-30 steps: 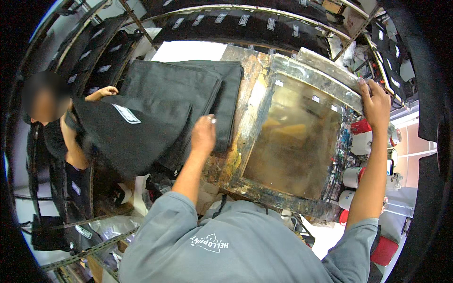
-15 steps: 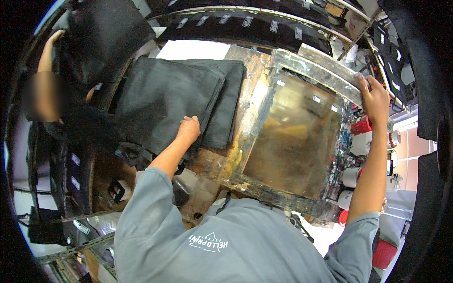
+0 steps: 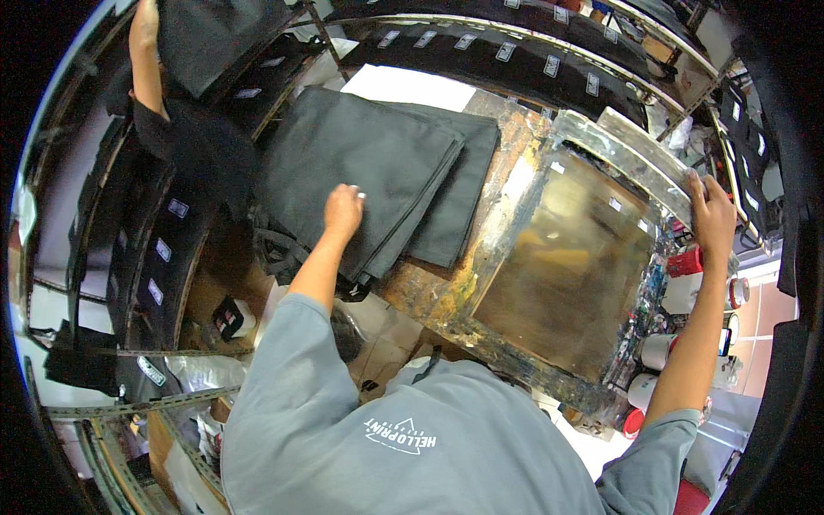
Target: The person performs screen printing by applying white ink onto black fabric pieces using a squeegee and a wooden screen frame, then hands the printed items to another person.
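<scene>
Clasps the worn bar (image 3: 645, 151) along the framed screen (image 3: 562, 270) with the right hand (image 3: 714, 215); poises the left hand (image 3: 344, 211), seemingly curled closed, over the stacked black fabric (image 3: 369, 146).

Beyond the grip and to its left, dark sheets with pale labels (image 3: 528, 62) are being held on a long rack. Just nearer than the grip, a red container (image 3: 684, 261) is being kept, followed by white tubs (image 3: 658, 350), while well left of the grip and nearer, clear plastic (image 3: 206, 371) is being bordered by a slotted metal rail (image 3: 163, 403).
</scene>
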A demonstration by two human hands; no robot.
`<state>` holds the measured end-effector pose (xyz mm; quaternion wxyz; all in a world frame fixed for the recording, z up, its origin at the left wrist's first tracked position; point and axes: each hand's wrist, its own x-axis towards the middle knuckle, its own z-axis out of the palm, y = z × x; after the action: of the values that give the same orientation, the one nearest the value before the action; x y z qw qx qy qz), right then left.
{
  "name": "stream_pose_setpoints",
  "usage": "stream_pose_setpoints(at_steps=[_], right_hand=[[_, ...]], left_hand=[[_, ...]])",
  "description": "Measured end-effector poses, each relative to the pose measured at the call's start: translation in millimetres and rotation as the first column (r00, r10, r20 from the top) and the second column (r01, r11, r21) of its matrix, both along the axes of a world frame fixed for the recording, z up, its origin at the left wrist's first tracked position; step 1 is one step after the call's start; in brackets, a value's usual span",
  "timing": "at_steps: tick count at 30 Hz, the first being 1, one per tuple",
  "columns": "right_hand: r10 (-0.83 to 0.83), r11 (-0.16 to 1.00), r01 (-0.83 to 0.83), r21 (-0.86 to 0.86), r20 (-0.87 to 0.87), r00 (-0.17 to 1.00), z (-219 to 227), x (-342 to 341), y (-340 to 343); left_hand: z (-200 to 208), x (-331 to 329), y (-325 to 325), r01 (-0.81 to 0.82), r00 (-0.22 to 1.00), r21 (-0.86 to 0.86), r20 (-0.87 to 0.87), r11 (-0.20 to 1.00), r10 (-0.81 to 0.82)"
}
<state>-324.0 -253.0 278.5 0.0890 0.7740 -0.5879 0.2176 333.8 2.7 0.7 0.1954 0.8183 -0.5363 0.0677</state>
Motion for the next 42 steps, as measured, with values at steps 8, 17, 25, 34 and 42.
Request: stream_pose_setpoints(at_steps=[8, 17, 25, 34, 42], right_hand=[[0.013, 1.0, -0.013, -0.02, 0.021, 1.0, -4.3, -1.8, -4.7], [-0.019, 1.0, 0.018, 0.02, 0.031, 0.999, 0.3, 3.3, 5.0], [-0.069, 0.994, 0.076, 0.077, -0.09, 0.994, 2.4, 6.7, 7.2], [0.0, 0.98, 0.0, -0.197, -0.003, 1.0, -17.1, 20.0, 40.7], [0.042, 0.95, -0.036, -0.309, 0.013, 0.999, -37.9, 18.3, 54.0]], left_hand=[[-42.4, 58.1, 11.7, -0.076, 0.997, -0.044, 0.023, 0.996, 0.077], [-39.7, 53.7, -13.0, -0.16, 0.985, 0.28, 0.108, 0.947, 0.134], [16.4, -83.7, 39.3, 0.328, 0.941, 0.298, -0.022, 0.897, -0.337], [-27.9, -87.6, 20.9, -0.224, 0.941, 0.369, 0.322, 0.902, 0.103], [36.7, -46.9, -5.8, 0.092, 0.991, 0.474, 0.042, 0.876, -0.127]])
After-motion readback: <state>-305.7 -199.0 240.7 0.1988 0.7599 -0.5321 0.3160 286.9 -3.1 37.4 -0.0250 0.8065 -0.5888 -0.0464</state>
